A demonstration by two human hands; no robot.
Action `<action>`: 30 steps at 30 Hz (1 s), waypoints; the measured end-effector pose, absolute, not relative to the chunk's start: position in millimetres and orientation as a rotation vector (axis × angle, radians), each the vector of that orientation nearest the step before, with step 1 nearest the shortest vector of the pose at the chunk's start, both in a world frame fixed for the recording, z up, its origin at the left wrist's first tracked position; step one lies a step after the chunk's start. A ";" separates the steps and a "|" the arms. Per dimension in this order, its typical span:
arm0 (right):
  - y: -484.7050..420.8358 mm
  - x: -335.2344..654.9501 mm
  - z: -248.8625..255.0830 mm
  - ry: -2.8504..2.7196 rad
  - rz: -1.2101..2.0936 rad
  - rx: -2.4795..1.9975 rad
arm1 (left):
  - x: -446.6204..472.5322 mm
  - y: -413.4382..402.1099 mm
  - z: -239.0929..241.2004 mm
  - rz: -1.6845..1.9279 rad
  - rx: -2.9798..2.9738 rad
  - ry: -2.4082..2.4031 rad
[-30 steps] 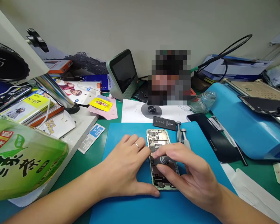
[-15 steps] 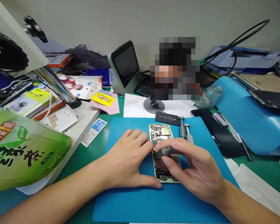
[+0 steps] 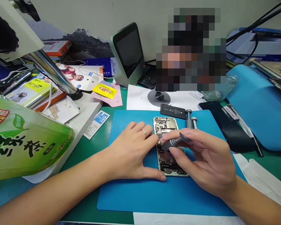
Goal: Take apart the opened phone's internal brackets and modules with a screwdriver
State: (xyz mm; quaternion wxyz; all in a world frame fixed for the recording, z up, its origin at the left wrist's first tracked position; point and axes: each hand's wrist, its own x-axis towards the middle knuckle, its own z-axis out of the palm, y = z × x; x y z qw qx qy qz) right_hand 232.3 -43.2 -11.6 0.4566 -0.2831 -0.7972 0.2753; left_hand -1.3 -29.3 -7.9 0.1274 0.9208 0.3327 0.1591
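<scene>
An opened smartphone [image 3: 170, 159] with bare inner parts lies on the blue mat [image 3: 140, 193]. My left hand [image 3: 133, 151], a ring on one finger, rests along its left edge. The index fingertip touches the upper part, and the thumb stretches to the lower left corner. My right hand [image 3: 206, 156] pinches a grey screwdriver [image 3: 174, 143] over the middle of the phone, its handle leaning right. The driver's tip is hidden. Beyond the phone lie a black battery [image 3: 172, 111] and two more grey screwdrivers [image 3: 189, 118].
A green drink package [image 3: 25, 140] and a white stand base [image 3: 84, 125] border the left side. A smart display [image 3: 127, 53] stands behind. To the right are a glass jar [image 3: 230, 84], a dark panel [image 3: 234, 134] and a blue padded surface [image 3: 255, 118].
The whole view has shifted, so things appear higher and slightly right. The screwdriver handle leans more to the right. My left hand keeps its place by the phone.
</scene>
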 end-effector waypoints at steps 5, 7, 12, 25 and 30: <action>-43.7 231.7 -10.5 -1.970 0.663 -0.707 | -1.7 -29.2 -7.7 0.446 2.677 0.969; -43.1 230.6 -9.8 -1.974 0.657 -0.703 | -1.8 -29.0 -7.4 0.438 2.674 0.970; -42.4 229.3 -9.5 -1.982 0.648 -0.696 | -1.7 -28.9 -7.2 0.440 2.675 0.968; -42.6 230.5 -9.8 -2.015 0.619 -0.703 | -2.1 -28.9 -6.7 0.430 2.668 0.965; -42.8 229.2 -8.6 -2.030 0.606 -0.692 | -1.7 -29.9 -6.5 0.418 2.662 0.988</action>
